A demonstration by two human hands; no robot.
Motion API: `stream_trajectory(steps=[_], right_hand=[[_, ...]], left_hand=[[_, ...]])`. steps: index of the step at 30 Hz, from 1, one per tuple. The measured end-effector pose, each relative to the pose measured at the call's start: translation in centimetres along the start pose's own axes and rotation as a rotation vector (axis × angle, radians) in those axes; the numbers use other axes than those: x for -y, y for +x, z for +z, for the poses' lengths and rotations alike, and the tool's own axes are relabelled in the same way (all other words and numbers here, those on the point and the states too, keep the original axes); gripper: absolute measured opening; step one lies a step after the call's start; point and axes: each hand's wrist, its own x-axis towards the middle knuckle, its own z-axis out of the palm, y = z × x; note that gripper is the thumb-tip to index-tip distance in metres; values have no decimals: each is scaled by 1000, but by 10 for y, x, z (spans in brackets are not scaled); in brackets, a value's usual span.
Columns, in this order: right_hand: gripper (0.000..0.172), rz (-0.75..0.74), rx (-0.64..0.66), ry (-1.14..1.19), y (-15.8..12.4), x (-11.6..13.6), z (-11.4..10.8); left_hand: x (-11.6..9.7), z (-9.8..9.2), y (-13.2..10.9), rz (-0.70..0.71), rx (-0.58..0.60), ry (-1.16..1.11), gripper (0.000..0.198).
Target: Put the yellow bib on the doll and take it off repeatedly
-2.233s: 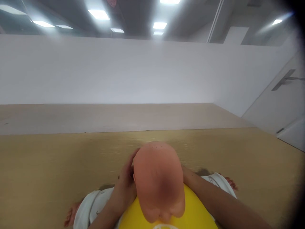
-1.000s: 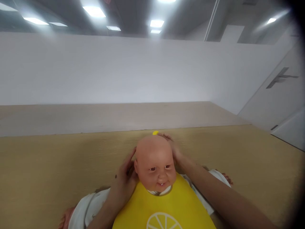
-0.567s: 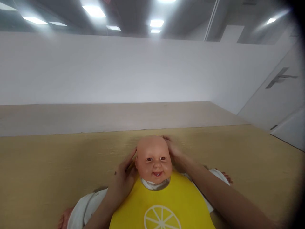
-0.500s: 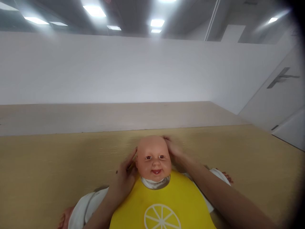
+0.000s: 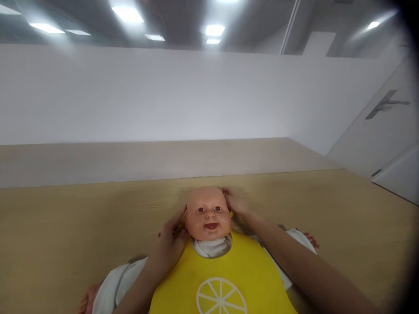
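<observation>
A baby doll point(image 5: 209, 213) lies face up in front of me, its smiling head towards the far side of the table. It wears white clothes and a yellow bib point(image 5: 258, 266) with a white citrus-slice print. My left hand point(image 5: 172, 240) curls round the left side of the doll's head and neck, its fingertips hidden behind. On the other side my right hand point(image 5: 236, 206) reaches behind the head, fingers bent. Bits of yellow bib strap show beside both hands; the strap ends behind the neck are out of sight.
The doll lies on a light wooden table point(image 5: 81, 218). Beyond it stands a white wall point(image 5: 163, 96) with glass above. A door with a metal handle point(image 5: 386, 104) is at the right.
The doll's head has tipped back and shifted slightly left, showing more white collar under the chin. A bit of yellow strap now shows by my right hand. Both hands stay behind the head.
</observation>
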Motion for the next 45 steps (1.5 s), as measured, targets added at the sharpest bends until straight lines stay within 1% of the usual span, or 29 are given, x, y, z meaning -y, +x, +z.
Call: stream_trajectory(steps=[5, 10, 13, 17, 22, 24, 29, 32, 34, 36, 41, 43, 45], right_hand=[[13, 43, -8, -16, 3, -9, 0], [15, 44, 19, -73, 4, -11, -1], [14, 53, 13, -150, 7, -10, -3], [16, -3, -25, -294, 10, -8, -5], [21, -44, -3, -464, 15, -11, -8], [22, -74, -1, -577, 14, -10, -11], [13, -156, 21, -1058, 1, 6, -24], [17, -192, 22, -1155, -6, 18, -34], [22, -194, -8, -1164, -9, 26, -41], [25, -204, -55, -1133, -13, 34, -48], [29, -311, -133, -874, -32, 64, -61], [32, -396, -118, -751, -42, 74, -62], [33, -477, -59, -639, -52, 82, -60]], left_hand=[[3, 1, 1, 18, 2, 3, 68], [10, 2, 4, 29, -41, 24, 67], [9, 2, 4, 32, -49, 45, 67], [4, 1, 3, 34, -53, 80, 67], [2, 1, 2, 55, -102, 73, 61], [2, -1, 1, 70, -121, 77, 58], [1, -6, -1, 94, -166, 106, 52], [-1, -8, -1, 84, -178, 125, 48], [-2, -9, -1, 88, -182, 143, 46], [-4, -10, -3, 129, -198, 139, 44], [-11, -14, -9, 245, -252, 40, 46], [-12, -15, -13, 263, -263, 18, 50], [-12, -15, -17, 264, -266, 14, 52]])
